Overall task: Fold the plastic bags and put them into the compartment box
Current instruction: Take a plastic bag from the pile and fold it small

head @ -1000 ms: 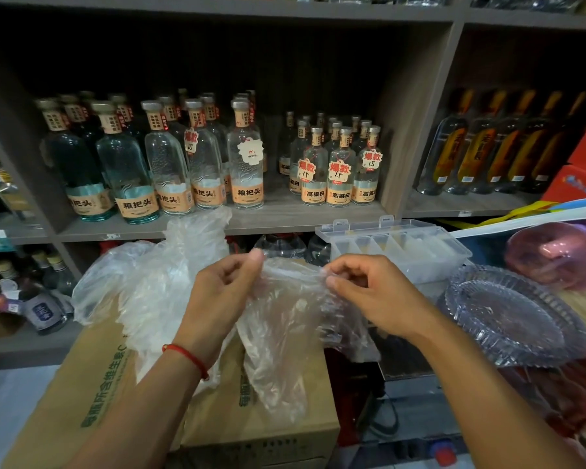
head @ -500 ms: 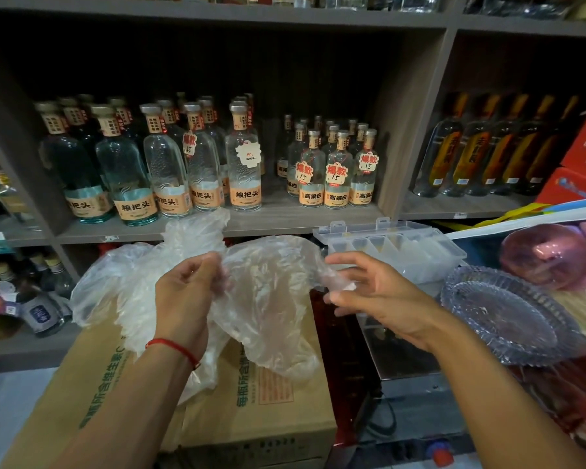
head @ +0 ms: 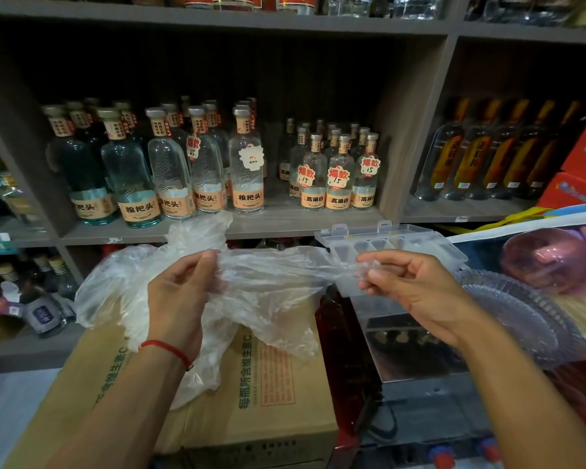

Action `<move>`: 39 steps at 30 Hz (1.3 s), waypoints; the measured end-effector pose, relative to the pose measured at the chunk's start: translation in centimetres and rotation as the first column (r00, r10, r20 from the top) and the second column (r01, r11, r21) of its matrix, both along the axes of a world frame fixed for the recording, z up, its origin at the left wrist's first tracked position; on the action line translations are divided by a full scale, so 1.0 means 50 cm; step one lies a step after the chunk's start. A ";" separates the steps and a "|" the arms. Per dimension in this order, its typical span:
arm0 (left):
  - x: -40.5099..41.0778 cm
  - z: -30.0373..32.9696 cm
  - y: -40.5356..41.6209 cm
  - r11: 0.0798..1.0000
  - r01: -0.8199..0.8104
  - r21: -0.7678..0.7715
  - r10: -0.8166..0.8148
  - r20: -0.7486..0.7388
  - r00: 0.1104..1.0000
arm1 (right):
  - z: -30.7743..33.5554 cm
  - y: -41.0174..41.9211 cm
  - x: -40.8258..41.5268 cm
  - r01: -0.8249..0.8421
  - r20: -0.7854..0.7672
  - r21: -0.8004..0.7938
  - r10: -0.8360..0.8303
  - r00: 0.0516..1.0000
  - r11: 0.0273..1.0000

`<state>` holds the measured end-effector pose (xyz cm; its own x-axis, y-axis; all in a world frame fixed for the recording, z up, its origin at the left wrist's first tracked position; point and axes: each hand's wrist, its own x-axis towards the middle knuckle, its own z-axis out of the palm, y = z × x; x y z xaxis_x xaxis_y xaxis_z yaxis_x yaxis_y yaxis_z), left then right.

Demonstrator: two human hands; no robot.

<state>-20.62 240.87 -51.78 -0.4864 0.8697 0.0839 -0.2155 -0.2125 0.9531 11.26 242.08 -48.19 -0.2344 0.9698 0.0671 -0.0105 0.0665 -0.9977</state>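
clear plastic bag [head: 271, 292]: stretched between both hands above cardboard carton [head: 268, 394]. left hand [head: 180, 296] grips one end; right hand [head: 410, 286] pinches other. compartment box [head: 403, 245]: lid open, behind right hand. more bags [head: 115, 286] heaped left.

Dim and warm overall, deep shadow behind the bottles [head: 197, 170]. Soft glare on their glass. Bowed and blurred toward edges beside them.
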 end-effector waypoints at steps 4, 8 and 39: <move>0.002 0.000 -0.004 0.999 0.050 0.004 -0.050 -0.002 0.999 | -0.002 0.003 0.009 0.105 -0.030 -0.005 -0.105 0.994 0.994; 0.003 0.005 -0.008 0.990 0.141 0.002 -0.141 0.001 0.990 | -0.007 0.010 0.029 0.258 0.040 0.025 -0.258 0.965 0.966; 0.034 0.003 0.003 0.986 -0.079 0.145 0.127 -0.364 0.923 | -0.011 0.014 0.024 0.376 0.287 0.326 -0.470 0.835 0.867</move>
